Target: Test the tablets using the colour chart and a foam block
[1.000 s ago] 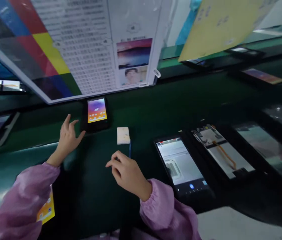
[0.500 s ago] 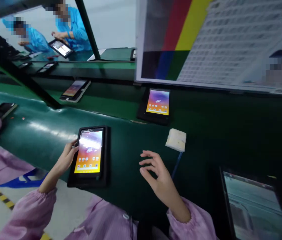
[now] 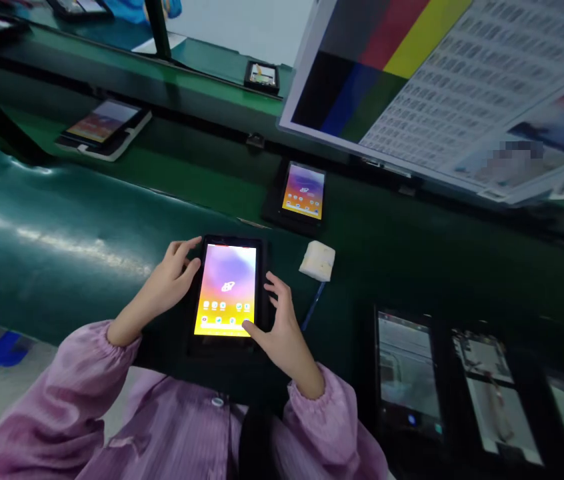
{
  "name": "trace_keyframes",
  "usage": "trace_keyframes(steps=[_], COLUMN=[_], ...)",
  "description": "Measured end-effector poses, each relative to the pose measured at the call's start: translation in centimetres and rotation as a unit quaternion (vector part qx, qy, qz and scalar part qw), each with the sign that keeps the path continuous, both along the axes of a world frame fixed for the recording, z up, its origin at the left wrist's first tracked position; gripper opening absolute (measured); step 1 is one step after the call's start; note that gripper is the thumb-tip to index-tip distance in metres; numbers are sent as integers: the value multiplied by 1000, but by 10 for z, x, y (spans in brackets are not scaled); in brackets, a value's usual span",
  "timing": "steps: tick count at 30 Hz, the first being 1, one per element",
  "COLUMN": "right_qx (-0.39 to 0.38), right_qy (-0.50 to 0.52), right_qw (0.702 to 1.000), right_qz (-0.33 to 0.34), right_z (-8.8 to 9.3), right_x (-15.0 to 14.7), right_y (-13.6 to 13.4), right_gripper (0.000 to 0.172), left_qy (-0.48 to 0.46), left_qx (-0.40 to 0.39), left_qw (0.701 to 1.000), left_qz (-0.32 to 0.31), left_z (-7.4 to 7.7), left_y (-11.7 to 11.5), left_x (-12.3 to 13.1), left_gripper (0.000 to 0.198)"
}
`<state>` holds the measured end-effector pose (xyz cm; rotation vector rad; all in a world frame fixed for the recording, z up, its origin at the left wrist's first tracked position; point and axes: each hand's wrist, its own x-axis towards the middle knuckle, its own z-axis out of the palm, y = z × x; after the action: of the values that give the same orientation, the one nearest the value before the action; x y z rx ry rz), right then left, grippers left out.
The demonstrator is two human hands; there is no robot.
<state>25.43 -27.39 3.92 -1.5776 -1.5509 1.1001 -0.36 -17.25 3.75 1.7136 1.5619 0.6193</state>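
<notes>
A tablet point(image 3: 227, 287) with a lit purple-to-yellow home screen lies in a black tray point(image 3: 197, 347) on the bench before me. My left hand point(image 3: 169, 280) grips the tablet's upper left edge, with index fingertip and thumb against its side. On the other side, my right hand point(image 3: 282, 320) is open, its thumb touching the lower right of the screen. Its other fingers are spread beside the right edge. Just right of the tray sits a cream-coloured pad point(image 3: 318, 261), with a thin blue stick point(image 3: 313, 305) running down from it.
A second lit tablet point(image 3: 303, 192) lies on the green line beyond, another device point(image 3: 105, 123) further left. Tablets point(image 3: 409, 367), one with bare inner parts point(image 3: 497, 400), lie at my lower right. A chart board point(image 3: 387, 87) overhangs the back. A metal post point(image 3: 157, 30) stands far left.
The tablet and tray now sit nearer the middle of my view. My left hand has moved up along the edge. My right hand has come in from the right and its thumb touches the screen.
</notes>
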Motion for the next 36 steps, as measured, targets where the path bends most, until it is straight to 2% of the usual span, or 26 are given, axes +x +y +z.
trace_keyframes(steps=[5,9,12,17,20,25,28,31,34,36], right_qx=[-18,-68,-78,-100,-88,-76,-71,-77,-103,-128], right_qy=[-34,-46,-76,-120,-121,-120,-67,45,179,244], right_qw=[999,997,994,988,989,990,994,989,963,945], right_qz=[-11,3,21,16,9,-1,-46,-114,-174,-178], right_z=[10,31,43,49,50,48,43,36,27,18], right_x=[-7,-11,-19,-32,-37,-40,-32,-21,-14,-14], right_y=[-1,-10,-12,-2,5,11,15,18,21,24], right_gripper=[85,77,74,72,72,72,69,70,73,75], left_qy=[93,128,137,131,111,26,-28,-68,-92,-104], left_qx=[51,92,117,143,145,131,135,142,148,151], left_qw=[994,987,983,980,983,991,990,987,982,979], left_qz=[-23,-38,-41,-33,-27,-25,2,38,72,91], left_z=[13,10,5,3,0,-15,-25,-31,-37,-42], left_y=[15,18,18,21,22,15,6,0,-1,1], left_x=[9,16,18,21,22,21,25,36,45,46], left_gripper=[52,52,52,50,48,48,48,46,44,44])
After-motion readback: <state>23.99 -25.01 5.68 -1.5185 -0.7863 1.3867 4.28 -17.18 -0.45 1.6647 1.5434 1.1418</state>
